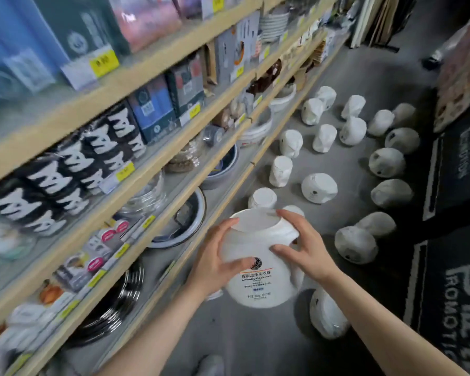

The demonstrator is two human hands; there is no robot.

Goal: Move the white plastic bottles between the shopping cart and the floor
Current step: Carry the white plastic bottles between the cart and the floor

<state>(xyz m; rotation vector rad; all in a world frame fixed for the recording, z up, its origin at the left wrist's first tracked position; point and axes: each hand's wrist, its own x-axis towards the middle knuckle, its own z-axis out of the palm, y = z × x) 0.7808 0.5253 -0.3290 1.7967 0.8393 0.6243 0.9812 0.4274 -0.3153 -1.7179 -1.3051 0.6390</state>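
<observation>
white bottle (258, 264) held in the air between both hands, base turned up and away, label facing the camera. left hand (215, 260) grips its left side, fingers curled across the label; right hand (303, 246) grips its right side, fingers spread over the upper edge. beyond and right of the hands, other white bottles (319, 188) lie scattered on the grey floor (345, 77). one bottle (327, 316) lies just below the right forearm. left of the hands, wooden shelves (136, 183) carry bowls and boxed goods. right of the hands, a black mat (456, 294).

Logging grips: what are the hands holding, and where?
Both hands, left hand and right hand, hold one white bottle by its opposite sides.
</observation>
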